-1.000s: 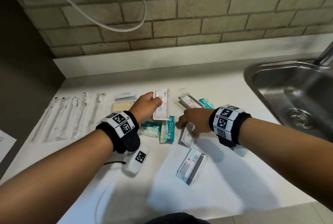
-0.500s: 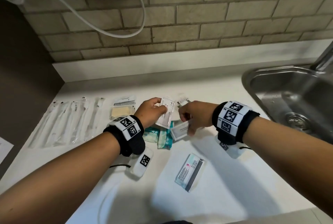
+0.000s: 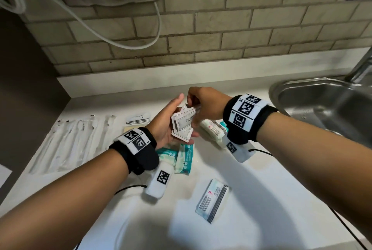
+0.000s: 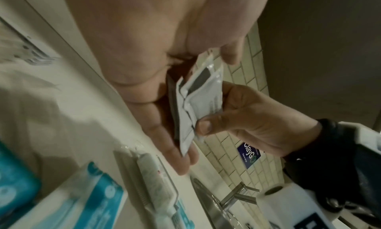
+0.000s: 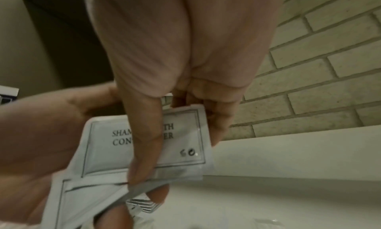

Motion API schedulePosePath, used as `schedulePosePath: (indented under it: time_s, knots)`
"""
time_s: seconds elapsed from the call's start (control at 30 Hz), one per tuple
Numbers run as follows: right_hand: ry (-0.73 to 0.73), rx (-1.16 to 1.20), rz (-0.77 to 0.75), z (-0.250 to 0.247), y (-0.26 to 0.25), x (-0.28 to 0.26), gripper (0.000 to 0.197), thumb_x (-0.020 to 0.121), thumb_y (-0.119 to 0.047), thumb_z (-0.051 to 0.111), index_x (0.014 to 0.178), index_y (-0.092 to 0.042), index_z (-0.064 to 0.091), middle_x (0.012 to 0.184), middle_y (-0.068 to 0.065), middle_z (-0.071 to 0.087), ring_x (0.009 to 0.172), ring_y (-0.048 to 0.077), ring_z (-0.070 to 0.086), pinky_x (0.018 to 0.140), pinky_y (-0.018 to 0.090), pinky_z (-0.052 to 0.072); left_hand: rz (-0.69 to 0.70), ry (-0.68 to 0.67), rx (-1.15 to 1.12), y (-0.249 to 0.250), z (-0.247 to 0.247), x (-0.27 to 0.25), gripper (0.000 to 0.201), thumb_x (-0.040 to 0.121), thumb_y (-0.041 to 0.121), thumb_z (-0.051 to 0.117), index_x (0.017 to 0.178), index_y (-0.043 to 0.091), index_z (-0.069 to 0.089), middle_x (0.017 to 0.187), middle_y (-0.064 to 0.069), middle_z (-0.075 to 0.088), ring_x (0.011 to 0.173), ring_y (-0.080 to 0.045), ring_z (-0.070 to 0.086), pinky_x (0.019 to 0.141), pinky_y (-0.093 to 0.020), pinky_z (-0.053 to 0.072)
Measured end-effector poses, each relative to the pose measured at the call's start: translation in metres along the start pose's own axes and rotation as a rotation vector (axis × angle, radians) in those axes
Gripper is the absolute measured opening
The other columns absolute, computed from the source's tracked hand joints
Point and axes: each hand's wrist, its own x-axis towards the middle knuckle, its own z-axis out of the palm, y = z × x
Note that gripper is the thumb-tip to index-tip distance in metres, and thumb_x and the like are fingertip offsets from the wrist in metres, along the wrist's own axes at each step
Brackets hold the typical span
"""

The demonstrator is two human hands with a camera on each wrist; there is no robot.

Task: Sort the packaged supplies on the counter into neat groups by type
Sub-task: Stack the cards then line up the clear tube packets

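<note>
Two or three white shampoo sachets [image 3: 181, 129] lie stacked in my left hand [image 3: 182, 118], palm up above the counter, cradled between thumb and fingers. My right hand [image 3: 194, 112] pinches the top sachet's upper edge between thumb and fingers. The right wrist view shows the printed sachet [image 5: 103, 149] under my right thumb [image 5: 144, 151]. In the left wrist view the sachets [image 4: 198, 99] stand edge-on between both hands. On the counter lie teal wipe packs [image 3: 184, 157], a white barcode packet [image 3: 213, 199] and a white pack [image 3: 211, 131] below my right wrist.
A row of several clear-wrapped long items [image 3: 76, 141] lies at the counter's left, with a small white packet [image 3: 138, 119] over a beige pack beside it. A steel sink [image 3: 322, 105] and tap [image 3: 362, 64] are at the right. A white cable [image 3: 120, 42] hangs on the brick wall.
Both hands rose from the counter and met. My left palm turned up with its sachet, and my right hand brought another sachet onto it.
</note>
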Motion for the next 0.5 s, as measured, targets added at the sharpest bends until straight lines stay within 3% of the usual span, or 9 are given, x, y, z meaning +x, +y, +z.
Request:
schedulePosePath:
  time_s: [0.1,0.17,0.27,0.37,0.43,0.5]
  knots:
    - [0.013,-0.101,-0.012,0.001,0.001,0.009,0.062,0.051,-0.027,0.091,0.096,-0.026,0.048,0.092,-0.006,0.062,0.087,0.020,0.060,0.077,0.033,0.051,0.086,0.090,0.092,0.003,0.001,0.003,0.030,0.090,0.027,0.065,0.118,0.016,0.061,0.101,-0.018,0.070,0.085,-0.037,0.070,0.075,-0.045,0.057]
    - [-0.009,-0.088,-0.007,-0.001,0.004,0.012,0.073,0.048,-0.029,0.092,0.106,-0.028,0.048,0.102,-0.006,0.062,0.093,0.020,0.060,0.084,0.035,0.052,0.125,0.154,0.118,0.003,-0.003,0.009,0.028,0.093,0.015,0.062,0.121,0.012,0.060,0.094,-0.019,0.071,0.076,-0.032,0.071,0.065,-0.038,0.059]
    - [-0.015,-0.023,0.032,-0.009,0.019,0.015,0.090,0.055,-0.024,0.091,0.128,-0.025,0.040,0.122,-0.003,0.050,0.103,0.019,0.055,0.090,0.036,0.050,0.162,0.196,0.144,0.006,-0.013,0.015,0.030,0.093,0.011,0.061,0.123,0.013,0.059,0.091,-0.016,0.073,0.069,-0.029,0.071,0.056,-0.032,0.059]
    - [0.034,-0.028,0.120,-0.009,0.038,0.026,0.077,0.068,-0.021,0.082,0.133,-0.017,0.040,0.132,0.005,0.048,0.105,0.024,0.058,0.089,0.036,0.051,0.201,0.239,0.132,0.011,-0.022,0.020,0.033,0.093,0.006,0.061,0.126,0.009,0.059,0.088,-0.015,0.072,0.059,-0.024,0.071,0.046,-0.027,0.056]
    - [-0.047,-0.145,0.213,0.000,0.046,0.034,0.067,0.076,-0.032,0.077,0.131,-0.012,0.044,0.129,0.008,0.056,0.110,0.026,0.058,0.090,0.033,0.049,0.217,0.268,0.120,0.013,-0.025,0.022,0.033,0.093,0.003,0.060,0.125,0.007,0.059,0.085,-0.013,0.072,0.054,-0.022,0.071,0.043,-0.026,0.055]
    - [-0.167,-0.254,0.305,0.017,0.050,0.041,0.075,0.077,-0.050,0.073,0.133,-0.010,0.044,0.128,0.009,0.058,0.115,0.029,0.056,0.094,0.036,0.048,0.208,0.286,0.110,0.015,-0.029,0.024,0.032,0.093,0.004,0.061,0.124,0.010,0.060,0.085,-0.012,0.072,0.053,-0.021,0.070,0.043,-0.027,0.055]
